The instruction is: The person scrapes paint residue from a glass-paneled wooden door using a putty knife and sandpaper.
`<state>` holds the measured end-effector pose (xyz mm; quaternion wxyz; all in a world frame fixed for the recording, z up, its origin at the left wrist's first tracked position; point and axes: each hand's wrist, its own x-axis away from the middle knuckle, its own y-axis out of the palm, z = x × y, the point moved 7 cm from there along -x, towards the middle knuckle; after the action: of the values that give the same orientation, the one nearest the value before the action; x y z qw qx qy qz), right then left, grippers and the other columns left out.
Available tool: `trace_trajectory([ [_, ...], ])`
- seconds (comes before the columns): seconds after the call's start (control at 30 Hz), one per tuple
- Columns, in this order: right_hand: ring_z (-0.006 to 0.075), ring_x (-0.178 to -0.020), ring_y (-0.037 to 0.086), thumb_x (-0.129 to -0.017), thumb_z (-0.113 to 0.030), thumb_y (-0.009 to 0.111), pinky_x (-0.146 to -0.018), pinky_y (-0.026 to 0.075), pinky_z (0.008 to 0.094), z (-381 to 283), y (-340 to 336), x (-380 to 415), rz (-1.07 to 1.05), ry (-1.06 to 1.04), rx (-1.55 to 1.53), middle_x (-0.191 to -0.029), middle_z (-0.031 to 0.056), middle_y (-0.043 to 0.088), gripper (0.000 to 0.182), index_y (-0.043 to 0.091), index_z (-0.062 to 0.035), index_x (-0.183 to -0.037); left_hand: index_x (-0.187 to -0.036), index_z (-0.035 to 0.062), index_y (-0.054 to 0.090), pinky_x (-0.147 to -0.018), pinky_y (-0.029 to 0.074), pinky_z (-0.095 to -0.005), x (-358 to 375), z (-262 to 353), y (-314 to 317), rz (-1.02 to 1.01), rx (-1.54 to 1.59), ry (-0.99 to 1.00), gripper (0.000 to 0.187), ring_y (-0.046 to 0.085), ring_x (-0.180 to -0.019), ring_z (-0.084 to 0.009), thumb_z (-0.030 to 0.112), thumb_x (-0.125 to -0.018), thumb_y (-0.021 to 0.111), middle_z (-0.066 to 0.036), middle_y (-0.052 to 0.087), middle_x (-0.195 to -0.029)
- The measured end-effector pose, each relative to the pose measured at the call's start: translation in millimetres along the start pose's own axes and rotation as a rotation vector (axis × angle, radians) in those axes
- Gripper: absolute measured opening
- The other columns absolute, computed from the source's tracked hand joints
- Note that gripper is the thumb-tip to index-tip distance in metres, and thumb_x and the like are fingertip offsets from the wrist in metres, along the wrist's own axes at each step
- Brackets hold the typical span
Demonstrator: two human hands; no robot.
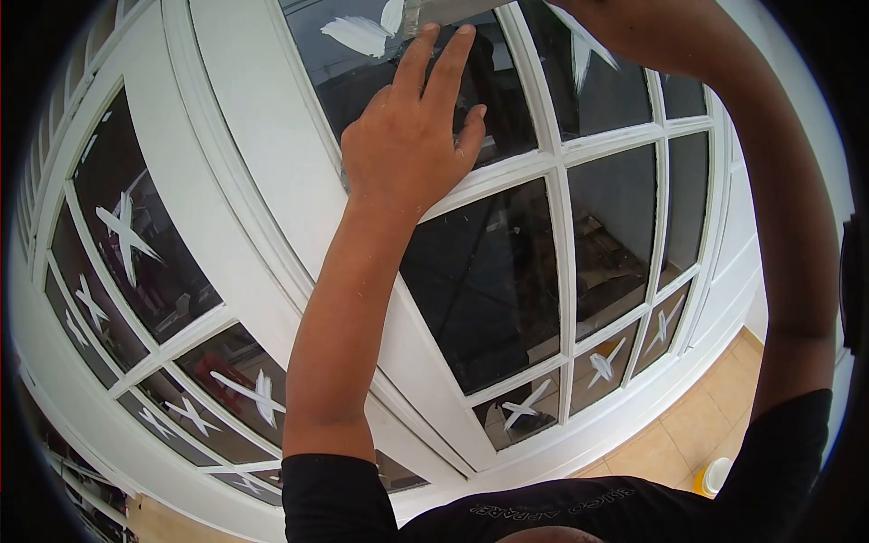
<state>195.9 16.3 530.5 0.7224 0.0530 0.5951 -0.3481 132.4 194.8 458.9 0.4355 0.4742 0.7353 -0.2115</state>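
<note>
My left hand [407,136] is raised against the upper door pane [502,109], its fingers apart and holding nothing. Two of its fingertips reach the lower edge of a flat, greyish scraper [453,11] at the top of the view. Beside the scraper's end, a thick white paint smear [359,36] marks the glass. My right hand [625,32] is bent over at the top edge, and the scraper runs toward it; its fingers are mostly cut off by the frame.
White door frames [262,136] divide dark panes. Painted white crosses [127,237] mark several left panes, and another cross [527,404] is low on the right door. A yellow-and-white bucket [715,476] stands on the tan tiled floor [697,421] at lower right.
</note>
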Motion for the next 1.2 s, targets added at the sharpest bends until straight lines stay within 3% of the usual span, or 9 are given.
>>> trace_trajectory([
  [0.07, 0.0293, -0.089, 0.074, -0.088, -0.006, 0.06, -0.085, 0.059, 0.0414, -0.5, 7.4, -1.1, -0.11, 0.004, -0.063, -0.102, 0.0126, 0.078, 0.032, 0.082, -0.014, -0.111, -0.151, 0.0294, 0.052, -0.052, 0.057, -0.0301, 1.0, 1.5, 0.8, -0.041, -0.02, 0.003, 0.072, 0.071, -0.071, -0.0194, 0.034, -0.083, 0.076, -0.005, 0.061, -0.146],
  [0.13, 0.0296, -0.089, 0.074, -0.089, -0.006, 0.06, -0.085, 0.059, 0.0414, -7.5, 4.2, 6.3, 0.12, -0.068, 0.031, -0.101, 0.0133, 0.078, 0.032, 0.082, -0.0124, -0.111, -0.151, 0.0292, 0.052, -0.053, 0.057, -0.0303, 0.2, 0.7, 1.0, -0.028, -0.014, -0.008, 0.072, 0.072, -0.073, -0.0196, 0.034, -0.084, 0.076, -0.005, 0.061, -0.145],
  [0.4, 0.0308, -0.086, 0.074, -0.091, -0.006, 0.064, -0.079, 0.059, 0.0416, 14.3, 34.0, -2.9, 0.111, -0.131, -0.005, -0.1, 0.0163, 0.076, 0.028, 0.081, -0.0105, -0.112, -0.152, 0.0289, 0.05, -0.055, 0.059, -0.0306, -0.2, 1.7, -0.1, -0.012, -0.005, -0.004, 0.072, 0.074, -0.079, -0.0202, 0.034, -0.085, 0.076, -0.005, 0.062, -0.144],
  [0.47, 0.0312, -0.085, 0.073, -0.092, -0.007, 0.064, -0.078, 0.059, 0.0417, 21.2, 38.2, -4.2, 0.082, -0.147, -0.052, -0.098, 0.0162, 0.076, 0.027, 0.081, -0.0102, -0.112, -0.154, 0.0269, 0.048, -0.065, 0.061, -0.0291, 1.1, -0.7, 2.5, -0.091, -0.03, -0.032, 0.072, 0.077, -0.092, -0.0208, 0.039, -0.088, 0.074, -0.002, 0.062, -0.147],
  [0.53, 0.0313, -0.082, 0.073, -0.093, -0.007, 0.064, -0.075, 0.058, 0.0423, 19.0, 36.1, 1.6, -0.009, -0.123, -0.068, -0.093, 0.0152, 0.075, 0.025, 0.081, -0.0089, -0.112, -0.155, 0.0268, 0.048, -0.066, 0.061, -0.0294, 0.6, 0.8, 1.2, -0.113, -0.046, -0.042, 0.072, 0.076, -0.092, -0.0207, 0.039, -0.088, 0.073, -0.002, 0.062, -0.146],
  [0.63, 0.0314, -0.08, 0.072, -0.093, -0.009, 0.065, -0.072, 0.058, 0.0437, 10.3, 40.5, 12.2, 0.074, -0.16, -0.121, -0.088, 0.0155, 0.073, 0.025, 0.08, -0.0082, -0.113, -0.155, 0.0259, 0.047, -0.067, 0.061, -0.0295, 1.0, 0.7, 1.2, -0.121, -0.054, -0.041, 0.073, 0.076, -0.092, -0.0206, 0.039, -0.088, 0.073, -0.002, 0.063, -0.146],
  [1.03, 0.0324, -0.073, 0.07, -0.09, -0.008, 0.065, -0.07, 0.057, 0.0437, -9.3, 57.8, 28.6, 0.023, -0.09, -0.232, -0.081, 0.0171, 0.071, 0.025, 0.08, -0.0036, -0.109, -0.149, 0.0201, 0.057, -0.065, 0.06, -0.0283, 2.9, 0.1, -0.9, -0.086, -0.065, -0.057, 0.064, 0.076, -0.085, -0.018, 0.039, -0.09, 0.072, -0.001, 0.066, -0.143],
  [1.1, 0.0258, -0.075, 0.069, -0.101, -0.013, 0.063, -0.069, 0.055, 0.0379, -9.2, 61.9, 36.4, 0.191, -0.104, -0.157, -0.092, 0.0111, 0.073, 0.026, 0.079, -0.0157, -0.12, -0.148, 0.0201, 0.058, -0.064, 0.06, -0.0283, 1.3, 0.7, -1.3, -0.069, -0.069, -0.048, 0.063, 0.076, -0.084, -0.0179, 0.039, -0.09, 0.072, 0.0, 0.066, -0.142],
  [1.2, 0.022, -0.071, 0.064, -0.1, -0.009, 0.065, -0.063, 0.049, 0.036, -7.0, 66.4, 36.2, 0.178, -0.077, -0.191, -0.089, 0.0093, 0.068, 0.025, 0.08, -0.0152, -0.12, -0.148, 0.0198, 0.058, -0.064, 0.059, -0.0281, 1.5, 0.0, -0.4, -0.094, -0.082, -0.041, 0.063, 0.076, -0.082, -0.0186, 0.039, -0.09, 0.072, 0.0, 0.067, -0.142],
])
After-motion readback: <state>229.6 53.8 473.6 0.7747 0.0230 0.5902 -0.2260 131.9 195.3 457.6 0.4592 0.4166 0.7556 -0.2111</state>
